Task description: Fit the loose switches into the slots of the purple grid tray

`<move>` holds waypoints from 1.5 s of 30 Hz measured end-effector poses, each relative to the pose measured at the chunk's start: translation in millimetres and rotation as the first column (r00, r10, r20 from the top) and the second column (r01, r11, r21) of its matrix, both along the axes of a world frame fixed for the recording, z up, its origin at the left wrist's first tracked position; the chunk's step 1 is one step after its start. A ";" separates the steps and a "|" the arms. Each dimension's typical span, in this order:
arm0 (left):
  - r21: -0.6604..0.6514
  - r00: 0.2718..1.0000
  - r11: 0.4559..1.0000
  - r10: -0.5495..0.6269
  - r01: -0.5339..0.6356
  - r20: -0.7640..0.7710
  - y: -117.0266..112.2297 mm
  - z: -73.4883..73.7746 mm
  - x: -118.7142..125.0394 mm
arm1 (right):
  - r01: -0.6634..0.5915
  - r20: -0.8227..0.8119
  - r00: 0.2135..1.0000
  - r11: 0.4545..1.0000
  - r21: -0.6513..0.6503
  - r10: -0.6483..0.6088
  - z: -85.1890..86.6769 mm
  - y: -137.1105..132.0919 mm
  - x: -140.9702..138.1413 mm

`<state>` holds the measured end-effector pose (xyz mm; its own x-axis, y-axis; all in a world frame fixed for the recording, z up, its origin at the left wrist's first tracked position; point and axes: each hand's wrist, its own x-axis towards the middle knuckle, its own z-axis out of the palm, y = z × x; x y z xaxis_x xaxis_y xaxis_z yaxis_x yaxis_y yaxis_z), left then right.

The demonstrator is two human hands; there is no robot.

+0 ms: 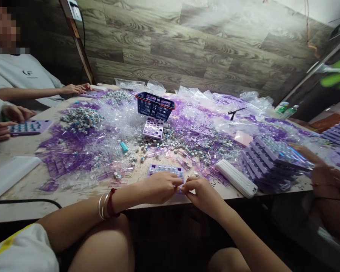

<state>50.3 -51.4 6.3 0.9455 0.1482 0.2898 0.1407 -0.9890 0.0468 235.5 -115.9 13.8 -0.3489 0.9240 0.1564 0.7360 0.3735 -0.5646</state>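
A small purple keyboard plate (166, 170) with clear switches lies at the table's near edge. My left hand (161, 187) rests on its front edge with fingers curled in a pinch. My right hand (200, 190) is beside it, fingers also pinched, the fingertips of both hands meeting over the plate's front right corner. What the fingers grip is too small to name. My left wrist wears silver bangles and a red cord (107, 204).
Loose switches (81, 117), purple plastic pieces and clear bags cover the table. A blue basket (155, 105) and a purple plate (153, 127) sit mid-table. A white bar (235, 177) and stacked purple plates (272, 162) lie right. Other people's hands work at left (17, 113) and right (323, 170).
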 end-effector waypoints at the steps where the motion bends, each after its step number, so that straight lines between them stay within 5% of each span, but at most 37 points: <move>1: -0.015 1.000 1.000 -0.010 0.010 0.002 0.1 1.9 0.6 | 0.009 0.007 1.000 1.000 -0.001 -0.009 0.2 -0.1 -0.3; 7: -0.200 0.995 0.977 0.061 -0.076 -0.081 2.1 21.3 10.1 | 0.075 0.076 0.995 0.996 -0.052 -0.071 7.8 -0.5 -3.4; 12: -0.366 0.999 0.930 0.015 0.000 0.039 18.9 6.9 17.9 | 0.014 -0.044 0.999 0.990 -0.140 -0.020 6.0 14.7 5.5; 15: -0.433 0.993 0.900 -0.006 0.056 0.114 26.6 -1.8 19.7 | 0.228 -0.070 0.971 0.973 -0.033 -0.230 -3.6 35.8 7.2; 21: -0.506 0.998 0.861 -0.060 0.047 -0.010 36.2 14.3 17.7 | 0.573 0.178 0.765 0.780 0.253 -0.619 -29.0 77.0 -1.0; 24: -0.571 0.999 0.820 0.054 -0.043 0.002 54.6 20.6 7.7 | 0.653 0.278 0.660 0.716 0.248 -0.698 -37.9 86.9 -1.5; 27: -0.603 0.947 0.775 0.306 -0.190 0.095 80.5 22.2 -9.3 | 0.645 0.323 0.657 0.729 0.227 -0.681 -41.0 91.9 1.1; 31: -0.569 0.810 0.749 0.540 -0.340 0.228 106.2 16.0 -34.8 | 0.651 0.282 0.680 0.734 0.193 -0.677 -38.8 96.4 5.4; 35: -0.537 0.695 0.739 0.632 -0.407 0.343 110.1 -4.7 -50.6 | 0.669 0.239 0.676 0.717 0.197 -0.697 -39.2 100.9 10.3; 39: -0.451 0.746 0.798 0.569 -0.400 0.346 100.3 -19.7 -50.8 | 0.662 0.204 0.695 0.725 0.192 -0.689 -43.6 104.1 17.7; 45: -0.208 0.832 0.885 0.464 -0.417 0.306 79.3 -12.9 -41.6 | 0.706 0.101 0.686 0.692 0.151 -0.721 -47.1 102.4 25.2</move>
